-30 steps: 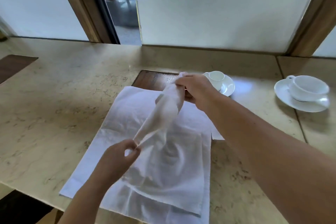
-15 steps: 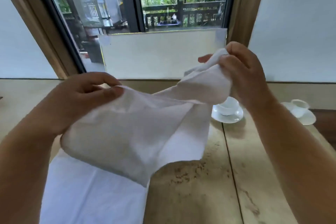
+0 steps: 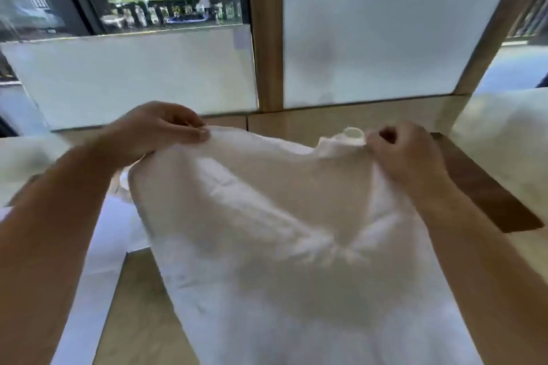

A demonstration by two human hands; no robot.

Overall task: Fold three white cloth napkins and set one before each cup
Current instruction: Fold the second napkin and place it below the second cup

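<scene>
Left hand [image 3: 154, 130]: we see it pinch the napkin [image 3: 281, 231] corner, centre left.
Right hand [image 3: 406, 154]: pinches the opposite corner.

A white cloth napkin [image 3: 281, 246], stretched between the left grip [image 3: 157, 130] and right grip [image 3: 403, 154], screens the middle of the beige stone tabletop [image 3: 142, 320]. A white ceramic cup [image 3: 353, 135] peeks over its far edge. Bare tabletop shows near left, beside another flat white napkin [image 3: 89, 275].
</scene>
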